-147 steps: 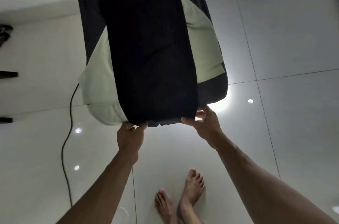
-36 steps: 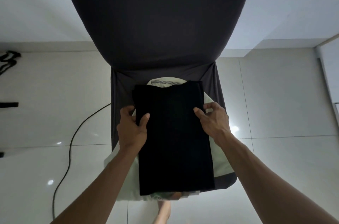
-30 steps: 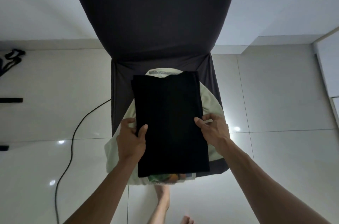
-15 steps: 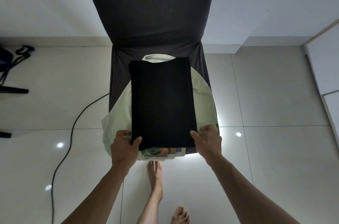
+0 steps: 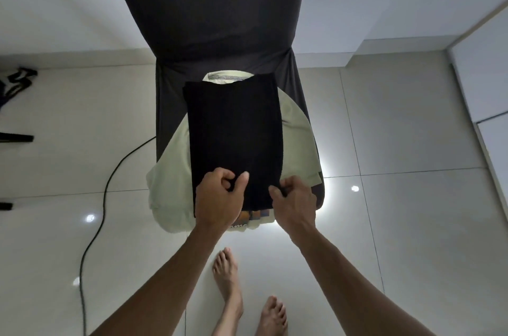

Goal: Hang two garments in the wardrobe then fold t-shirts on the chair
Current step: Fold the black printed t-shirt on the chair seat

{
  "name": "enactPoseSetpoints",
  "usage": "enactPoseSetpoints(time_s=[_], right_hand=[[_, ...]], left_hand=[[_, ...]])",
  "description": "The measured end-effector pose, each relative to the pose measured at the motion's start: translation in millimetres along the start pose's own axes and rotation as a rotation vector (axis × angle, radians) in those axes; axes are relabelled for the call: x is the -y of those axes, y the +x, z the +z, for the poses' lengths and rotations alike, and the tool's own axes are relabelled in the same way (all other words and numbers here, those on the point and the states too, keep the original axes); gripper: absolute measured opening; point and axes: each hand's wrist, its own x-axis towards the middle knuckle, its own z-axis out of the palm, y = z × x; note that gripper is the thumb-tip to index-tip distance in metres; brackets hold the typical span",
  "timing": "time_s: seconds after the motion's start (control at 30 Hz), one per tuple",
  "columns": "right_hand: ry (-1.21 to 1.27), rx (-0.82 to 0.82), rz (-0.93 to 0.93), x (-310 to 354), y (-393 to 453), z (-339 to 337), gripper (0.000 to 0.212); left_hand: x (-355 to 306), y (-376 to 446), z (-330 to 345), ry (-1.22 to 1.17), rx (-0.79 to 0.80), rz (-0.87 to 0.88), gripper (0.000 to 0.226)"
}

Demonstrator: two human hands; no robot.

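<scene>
floor: pale glossy tiles (image 5: 398, 126)
chair (image 5: 209, 19): dark cover
black shirt (image 5: 236, 137): folded, on green shirt (image 5: 170, 170), seat
left hand (image 5: 220, 201): fingers curled, pinching near hem
right hand (image 5: 297, 201): fingers curled, gripping right hem corner

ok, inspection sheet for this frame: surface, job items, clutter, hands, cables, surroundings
Surface: dark fabric-covered chair, seat carrying both shirts.
Job items: folded black t-shirt lies on a pale green t-shirt that is spread over the seat; a colour print shows at the green shirt's near hem.
Clutter: dark straps on the floor, far left.
Hands: left hand and right hand both pinch the black shirt's near end.
Cables: black cable trails across the floor left of the chair.
Surroundings: glossy white floor tiles, white wall, bare feet.
</scene>
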Motion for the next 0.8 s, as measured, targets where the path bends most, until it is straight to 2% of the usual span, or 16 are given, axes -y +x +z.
enactPoseSetpoints(time_s=[0.17, 0.37, 0.47, 0.53, 0.6, 0.7, 0.8], right_hand=[[0.051, 0.039, -0.238, 9, -24, 23, 0.008], [0.059, 0.131, -0.429, 26, -34, 46, 0.011], [0.044, 0.187, -0.488, 34, -36, 49, 0.013], [0.08, 0.247, -0.46, 37, -35, 46, 0.019], [0.249, 0.273, -0.365, 39, -30, 41, 0.021], [0.472, 0.123, -0.223, 43, -10, 38, 0.018], [0.351, 0.052, -0.056, 53, 13, 42, 0.02]], left_hand=[[-51, 37, 2, 0.018, 0.23, -0.035, 0.046], [-62, 70, -5, 0.316, 0.166, -0.015, 0.046], [-60, 75, -7, 0.377, 0.15, 0.02, 0.038], [-55, 79, -12, 0.319, 0.107, 0.007, 0.037], [-52, 83, -21, 0.182, 0.078, -0.016, 0.038], [-54, 83, -45, -0.012, 0.071, 0.012, 0.032], [-63, 82, -75, -0.147, 0.109, 0.087, 0.041]])
